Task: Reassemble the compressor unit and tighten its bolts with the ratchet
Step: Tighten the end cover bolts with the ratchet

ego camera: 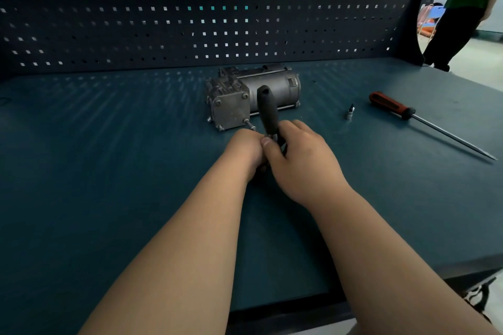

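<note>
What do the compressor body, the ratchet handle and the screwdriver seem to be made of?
The compressor body: cast metal, probably aluminium, dull grey and rough. The ratchet handle: matte black, likely rubber or plastic. The screwdriver: red-and-black handle, apparently plastic; its thin shaft looks like bare steel, with a faint shine.

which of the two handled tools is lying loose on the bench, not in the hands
The red-handled screwdriver, lying untouched at the right; the black-handled ratchet stands upright, gripped by the right hand.
</note>
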The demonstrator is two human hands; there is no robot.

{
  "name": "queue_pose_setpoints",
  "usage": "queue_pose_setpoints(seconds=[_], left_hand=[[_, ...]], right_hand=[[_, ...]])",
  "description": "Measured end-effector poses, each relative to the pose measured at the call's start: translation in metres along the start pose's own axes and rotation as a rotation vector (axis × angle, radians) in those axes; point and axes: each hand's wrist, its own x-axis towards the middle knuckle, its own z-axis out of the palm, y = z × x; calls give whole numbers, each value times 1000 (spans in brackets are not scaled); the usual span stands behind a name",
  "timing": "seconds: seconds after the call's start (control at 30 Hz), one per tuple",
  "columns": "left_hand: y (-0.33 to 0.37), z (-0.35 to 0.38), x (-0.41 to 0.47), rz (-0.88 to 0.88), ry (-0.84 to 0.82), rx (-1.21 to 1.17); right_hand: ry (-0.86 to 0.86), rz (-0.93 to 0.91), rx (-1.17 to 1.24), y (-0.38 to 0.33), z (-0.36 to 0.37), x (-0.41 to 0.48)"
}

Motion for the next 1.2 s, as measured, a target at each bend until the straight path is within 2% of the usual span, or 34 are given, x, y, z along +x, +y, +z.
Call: queue_pose_setpoints(seconds=[0.23,0.37,0.5,0.63,0.8,0.97,1.07,1.2], left_hand=[[0,1,6,-32,-9,9],[-4,1,10,-56,16,10],[-4,1,9,-57,22,1],[-4,0,10,-75,-29,-6],[-3,-3,9,-103,-98,-45],[0,-1,5,-102,-122,61],[1,-3,3,-96,-117,108],[2,-3,2,-62,-107,154]], right_hand=[[-29,111,91,5,2,1],[5,418,362,10,0,8],[10,832,828,22,0,15],[11,960,1030,26,-1,18],[29,948,1042,25,-1,19],[4,821,722,24,3,14],[3,639,440,18,2,10],[-6,327,205,5,1,3]])
